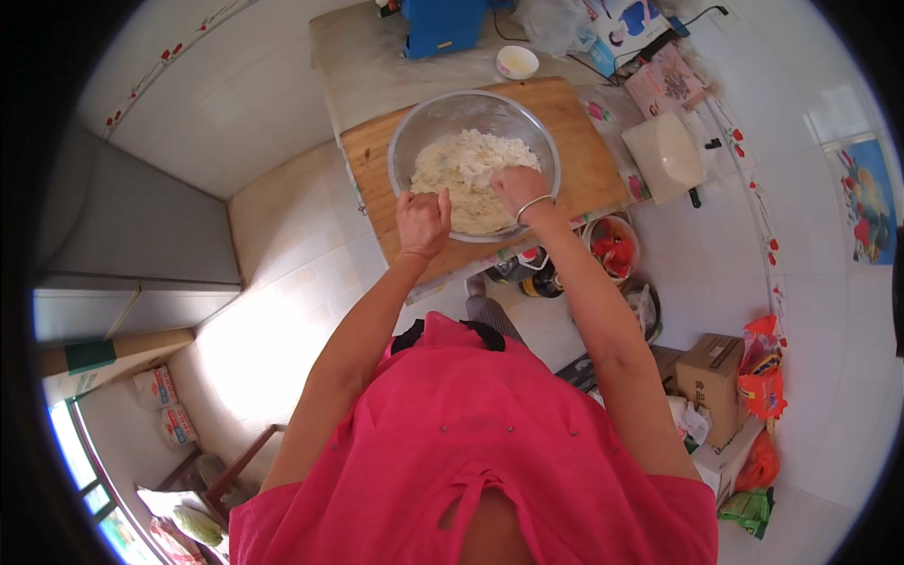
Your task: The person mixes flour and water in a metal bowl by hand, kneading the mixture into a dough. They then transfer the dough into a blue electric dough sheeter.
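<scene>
A wide stainless steel mixing bowl stands on a wooden board. Inside it lies a shaggy, pale yellow flour dough, with drier white crumbs toward the far side. My left hand grips the near left rim of the bowl, its thumb raised along the inner side. Curled like a fist, my right hand presses against the dough at the bowl's right; its fingertips are hidden, so whether dough is inside them does not show. A light bangle circles the right wrist.
Behind the board are a small bowl and a blue box. A bag of white powder or grain leans by the tiled wall. Bottles and a bucket with red contents stand below the table's near edge.
</scene>
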The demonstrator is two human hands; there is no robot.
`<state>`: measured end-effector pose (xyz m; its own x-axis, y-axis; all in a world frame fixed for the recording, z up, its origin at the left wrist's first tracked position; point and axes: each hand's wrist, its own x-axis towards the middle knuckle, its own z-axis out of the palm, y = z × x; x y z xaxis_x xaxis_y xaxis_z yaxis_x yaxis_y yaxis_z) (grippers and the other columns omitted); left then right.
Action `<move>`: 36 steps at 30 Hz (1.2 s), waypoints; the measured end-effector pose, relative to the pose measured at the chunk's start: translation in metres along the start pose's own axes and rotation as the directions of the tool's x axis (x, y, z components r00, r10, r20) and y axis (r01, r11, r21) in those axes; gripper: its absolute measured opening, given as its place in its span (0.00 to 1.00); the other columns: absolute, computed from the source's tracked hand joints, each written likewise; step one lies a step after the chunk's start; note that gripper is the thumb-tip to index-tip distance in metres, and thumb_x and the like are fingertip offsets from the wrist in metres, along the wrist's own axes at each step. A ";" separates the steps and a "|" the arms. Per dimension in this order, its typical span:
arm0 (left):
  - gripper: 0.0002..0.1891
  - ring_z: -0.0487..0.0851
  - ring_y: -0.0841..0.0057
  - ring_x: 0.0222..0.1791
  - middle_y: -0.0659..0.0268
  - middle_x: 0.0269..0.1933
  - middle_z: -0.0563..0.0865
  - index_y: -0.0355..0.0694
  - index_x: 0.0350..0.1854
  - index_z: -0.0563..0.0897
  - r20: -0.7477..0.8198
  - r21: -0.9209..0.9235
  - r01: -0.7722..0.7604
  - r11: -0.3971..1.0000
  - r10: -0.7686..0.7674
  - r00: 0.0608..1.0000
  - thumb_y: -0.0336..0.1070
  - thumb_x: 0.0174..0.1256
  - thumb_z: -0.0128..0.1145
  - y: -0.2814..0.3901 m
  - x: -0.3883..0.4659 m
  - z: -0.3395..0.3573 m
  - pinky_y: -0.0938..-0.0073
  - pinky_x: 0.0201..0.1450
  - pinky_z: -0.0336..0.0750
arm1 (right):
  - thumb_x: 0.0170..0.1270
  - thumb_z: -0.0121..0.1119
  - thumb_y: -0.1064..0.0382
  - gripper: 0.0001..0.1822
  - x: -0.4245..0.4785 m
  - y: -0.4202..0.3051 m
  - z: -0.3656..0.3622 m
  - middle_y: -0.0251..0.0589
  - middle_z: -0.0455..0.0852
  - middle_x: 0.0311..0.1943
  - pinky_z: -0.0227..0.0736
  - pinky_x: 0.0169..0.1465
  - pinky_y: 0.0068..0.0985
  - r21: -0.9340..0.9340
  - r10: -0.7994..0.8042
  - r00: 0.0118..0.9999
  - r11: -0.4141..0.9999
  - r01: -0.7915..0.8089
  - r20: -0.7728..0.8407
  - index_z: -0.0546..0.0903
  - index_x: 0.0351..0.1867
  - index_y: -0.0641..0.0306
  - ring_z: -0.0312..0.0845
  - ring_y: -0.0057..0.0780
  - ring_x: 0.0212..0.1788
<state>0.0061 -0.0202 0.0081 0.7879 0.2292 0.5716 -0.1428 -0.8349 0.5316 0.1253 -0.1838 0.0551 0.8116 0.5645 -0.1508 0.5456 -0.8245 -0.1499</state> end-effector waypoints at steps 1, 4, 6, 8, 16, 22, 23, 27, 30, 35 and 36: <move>0.19 0.75 0.61 0.24 0.59 0.20 0.79 0.40 0.17 0.76 -0.004 -0.005 0.000 1.000 0.000 1.000 0.37 0.72 0.51 0.000 0.000 0.000 0.64 0.40 0.66 | 0.63 0.55 0.61 0.11 -0.008 0.005 0.011 0.50 0.87 0.41 0.77 0.50 0.41 -0.012 -0.119 0.978 0.993 0.119 -0.173 0.86 0.36 0.63 0.83 0.50 0.43; 0.20 0.75 0.60 0.24 0.58 0.20 0.79 0.39 0.17 0.76 -0.003 0.014 0.004 1.000 -0.004 1.000 0.37 0.72 0.51 -0.003 -0.002 0.000 0.64 0.41 0.66 | 0.63 0.57 0.63 0.10 -0.038 0.006 0.021 0.48 0.87 0.44 0.76 0.53 0.37 0.046 -0.262 0.815 0.942 0.332 -0.516 0.86 0.38 0.65 0.83 0.47 0.45; 0.20 0.76 0.60 0.24 0.58 0.21 0.80 0.39 0.17 0.77 -0.008 0.035 0.002 0.999 -0.001 1.000 0.37 0.72 0.51 -0.006 -0.004 0.002 0.64 0.40 0.67 | 0.63 0.58 0.64 0.10 -0.050 0.001 0.015 0.48 0.87 0.45 0.76 0.55 0.34 0.326 -0.089 0.833 0.893 0.309 -0.546 0.87 0.39 0.66 0.83 0.45 0.47; 0.20 0.76 0.60 0.25 0.58 0.21 0.80 0.38 0.17 0.76 -0.020 0.053 -0.007 0.999 0.008 1.000 0.37 0.72 0.51 -0.009 -0.005 0.004 0.63 0.40 0.67 | 0.64 0.57 0.64 0.10 -0.066 0.004 0.021 0.49 0.87 0.44 0.76 0.53 0.32 0.470 0.049 0.839 0.845 0.254 -0.542 0.86 0.38 0.67 0.83 0.46 0.45; 0.21 0.79 0.59 0.25 0.56 0.23 0.84 0.39 0.16 0.79 0.042 0.286 -0.129 0.949 0.122 0.992 0.40 0.71 0.51 -0.026 -0.012 0.025 0.61 0.43 0.70 | 0.64 0.60 0.66 0.07 -0.171 0.015 0.070 0.45 0.89 0.36 0.78 0.47 0.29 0.792 0.479 0.696 0.572 0.214 -0.534 0.85 0.34 0.67 0.85 0.32 0.39; 0.09 0.82 0.64 0.30 0.57 0.32 0.85 0.43 0.43 0.83 0.245 0.632 -0.387 0.671 0.301 0.922 0.37 0.69 0.52 -0.119 -0.020 0.044 0.60 0.32 0.72 | 0.65 0.61 0.64 0.09 -0.313 0.034 0.151 0.43 0.88 0.32 0.78 0.40 0.23 0.851 0.763 0.551 0.498 -0.166 -0.339 0.86 0.34 0.68 0.84 0.27 0.33; 0.10 0.83 0.62 0.27 0.56 0.28 0.85 0.42 0.41 0.84 0.230 0.609 -0.446 0.656 0.393 0.891 0.37 0.71 0.50 -0.112 -0.014 0.047 0.60 0.28 0.72 | 0.65 0.61 0.63 0.09 -0.351 0.038 0.167 0.43 0.88 0.31 0.78 0.39 0.23 0.862 0.818 0.491 0.453 -0.227 -0.300 0.86 0.34 0.67 0.84 0.28 0.33; 0.29 0.86 0.55 0.34 0.44 0.34 0.88 0.28 0.37 0.86 0.140 -0.006 0.139 0.990 -0.137 0.981 0.55 0.76 0.45 -0.077 -0.005 0.045 0.56 0.37 0.79 | 0.65 0.61 0.59 0.11 -0.510 0.042 0.234 0.44 0.88 0.30 0.78 0.40 0.26 0.862 0.964 0.108 0.265 -0.432 -0.242 0.87 0.33 0.65 0.85 0.35 0.32; 0.35 0.85 0.49 0.40 0.40 0.42 0.87 0.24 0.46 0.84 0.257 0.049 0.171 0.984 -0.178 0.950 0.60 0.75 0.44 -0.079 0.020 0.031 0.53 0.45 0.78 | 0.65 0.59 0.55 0.13 -0.628 0.038 0.300 0.47 0.88 0.31 0.78 0.40 0.34 0.762 0.974 -0.162 0.015 -0.648 -0.157 0.87 0.31 0.62 0.84 0.43 0.33; 0.27 0.80 0.45 0.49 0.43 0.48 0.83 0.29 0.45 0.83 0.377 0.371 -0.085 0.925 -0.066 0.924 0.52 0.74 0.41 -0.022 0.005 0.005 0.45 0.52 0.73 | 0.65 0.57 0.52 0.15 -0.836 0.017 0.333 0.43 0.89 0.29 0.78 0.41 0.34 0.818 0.704 -0.701 -0.334 -0.468 -0.114 0.89 0.31 0.58 0.87 0.40 0.33; 0.24 0.80 0.44 0.46 0.42 0.44 0.83 0.28 0.40 0.82 0.310 0.445 -0.206 0.871 0.065 0.948 0.48 0.73 0.43 -0.017 0.002 -0.001 0.45 0.50 0.73 | 0.64 0.57 0.51 0.16 -0.869 0.018 0.335 0.47 0.88 0.27 0.76 0.39 0.38 0.819 0.637 -0.756 -0.348 -0.456 -0.150 0.88 0.29 0.59 0.85 0.46 0.32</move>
<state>0.0098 -0.0052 0.0011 0.9238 0.0075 0.3828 -0.0198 -0.9975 0.0673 -0.6399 -0.6757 -0.1435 -0.2346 -0.9581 0.1646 -0.7308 0.0621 -0.6798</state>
